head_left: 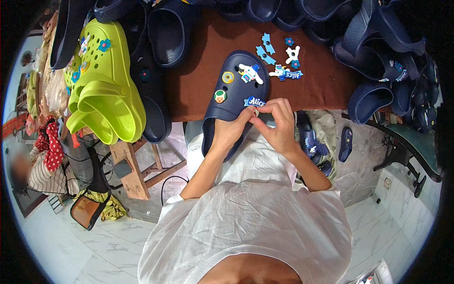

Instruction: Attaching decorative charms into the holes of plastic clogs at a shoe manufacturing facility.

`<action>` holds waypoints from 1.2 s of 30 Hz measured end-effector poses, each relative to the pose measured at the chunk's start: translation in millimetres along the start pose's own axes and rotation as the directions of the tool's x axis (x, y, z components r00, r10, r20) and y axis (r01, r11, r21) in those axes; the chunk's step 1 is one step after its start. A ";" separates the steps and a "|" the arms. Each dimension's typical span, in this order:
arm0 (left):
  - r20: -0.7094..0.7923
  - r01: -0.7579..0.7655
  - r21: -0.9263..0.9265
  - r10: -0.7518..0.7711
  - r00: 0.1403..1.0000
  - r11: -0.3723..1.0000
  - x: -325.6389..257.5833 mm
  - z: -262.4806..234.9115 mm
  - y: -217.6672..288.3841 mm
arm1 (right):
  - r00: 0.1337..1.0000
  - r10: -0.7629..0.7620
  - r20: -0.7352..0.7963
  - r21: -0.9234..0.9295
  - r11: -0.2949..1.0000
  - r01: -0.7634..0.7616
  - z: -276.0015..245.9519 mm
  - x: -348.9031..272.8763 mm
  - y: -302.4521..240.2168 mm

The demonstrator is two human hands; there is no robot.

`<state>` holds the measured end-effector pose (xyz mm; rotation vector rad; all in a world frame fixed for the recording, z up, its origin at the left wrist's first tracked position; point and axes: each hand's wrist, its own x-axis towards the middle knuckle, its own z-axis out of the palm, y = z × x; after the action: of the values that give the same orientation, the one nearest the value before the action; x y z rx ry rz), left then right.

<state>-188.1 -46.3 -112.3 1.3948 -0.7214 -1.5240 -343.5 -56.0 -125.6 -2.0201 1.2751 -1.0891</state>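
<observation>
A navy clog (231,105) lies toe-away at the near edge of the brown-covered table. My left hand (228,132) reaches into its opening, fingers hidden inside, thumb up at the side of the upper. My right hand (280,127) meets that thumb, its fingertips pinched on a small, mostly covered white shoe charm (256,111). Just above sits a blue lettered charm (255,101). Farther up the clog are a white long-eared character charm (250,73), a yellow ring charm (228,77) and a green-capped mushroom charm (220,96).
Loose blue, white and flower charms (292,56) lie beyond the clog. A lime-green pair of clogs (106,90) stands at left, and more navy clogs (371,102) crowd the back and right. A wooden stool (130,170) is below left; another person (52,161) sits far left.
</observation>
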 end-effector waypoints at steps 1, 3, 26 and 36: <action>0.001 0.001 0.001 -0.001 1.000 1.000 -0.4 0.8 1.0 | 1.000 0.001 -0.001 0.000 1.000 -0.001 -1.6 0.7 0.3; -0.041 0.035 0.010 -0.034 0.999 0.999 -1.2 2.6 4.2 | 0.999 -0.042 0.025 -0.001 0.999 0.042 -5.2 1.6 1.6; 0.039 -0.019 -0.052 0.021 0.999 0.998 0.6 -4.9 1.4 | 0.933 -0.342 -0.108 -0.102 0.938 0.332 12.1 -9.2 30.7; -0.001 0.008 -0.074 -0.008 1.000 0.997 2.1 -8.3 -6.4 | 0.962 -0.214 -0.171 -0.128 0.973 0.194 20.8 -20.3 15.6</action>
<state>-181.4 -44.3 -120.4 1.3453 -0.6531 -1.5411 -338.6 -44.3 -156.1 -2.2157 1.2617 -1.3557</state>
